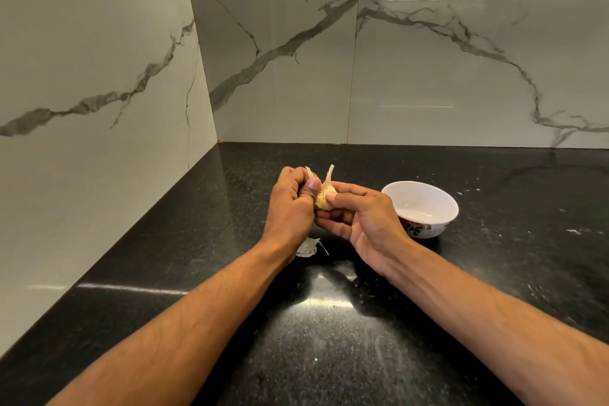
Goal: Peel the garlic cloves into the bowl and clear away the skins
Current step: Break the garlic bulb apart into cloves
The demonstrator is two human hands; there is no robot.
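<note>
In the head view, a garlic bulb [324, 198] is being held above the table [362, 339] between both hands. The right hand [357, 214] is being curled around it as a cradle, while the left hand's [290, 204] fingers [313, 184] are pinching its papery skin, seemingly for peeling. The bulb is looking pale yellow, partly husked. A white bowl [421, 208] is waiting just right of the fingers; shed skin [308, 247] is lying below them.

garlic [324, 198] btwn both hands, bowl [420, 208] nearby
</note>
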